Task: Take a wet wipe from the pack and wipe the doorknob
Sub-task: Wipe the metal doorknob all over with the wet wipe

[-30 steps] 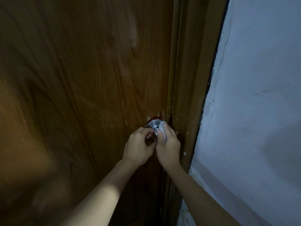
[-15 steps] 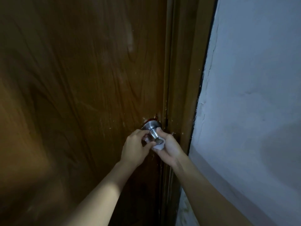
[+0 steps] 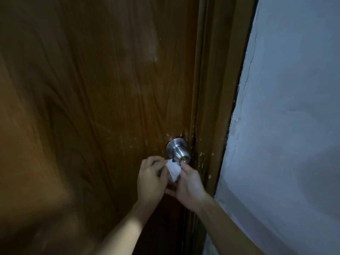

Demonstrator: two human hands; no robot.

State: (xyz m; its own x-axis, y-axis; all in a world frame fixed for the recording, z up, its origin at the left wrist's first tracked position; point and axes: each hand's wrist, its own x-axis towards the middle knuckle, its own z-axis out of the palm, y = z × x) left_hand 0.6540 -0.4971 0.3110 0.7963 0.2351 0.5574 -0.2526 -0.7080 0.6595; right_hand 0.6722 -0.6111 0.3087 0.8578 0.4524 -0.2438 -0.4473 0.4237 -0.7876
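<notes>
White and crumpled, the wet wipe (image 3: 173, 169) hangs between our two hands, just below and a little left of the doorknob (image 3: 179, 151). Our left hand (image 3: 150, 179) has its fingers curled in, pinching the wipe's left edge; our right hand (image 3: 189, 183) grips the right side, thumb and forefinger closed on it, with a fingertip touching or all but touching the knob's front face near the keyhole. Neither hand is spread — both are closed on the same bit of cloth.

The knob sits low on the wooden door (image 3: 92, 107), close to the door frame (image 3: 211, 107), with the pale wall (image 3: 294, 126) beyond. Its axis runs out from the door toward us and slightly downward, so we see the round plate against the wood, then the neck, then the ball end facing us. That is what the next move turns on, as we judge it: the knob lies up and away from the wipe, and its upper side and neck are bare of cloth right now. To cover them, the wipe would need lifting over the ball and wrapping around that outward axis.

Our right hand is the nearer — it is already at the knob's face, while the left stands just beside, apart from the metal. The pack is not in view. Light is dim, so we cannot tell how clean the metal is.
</notes>
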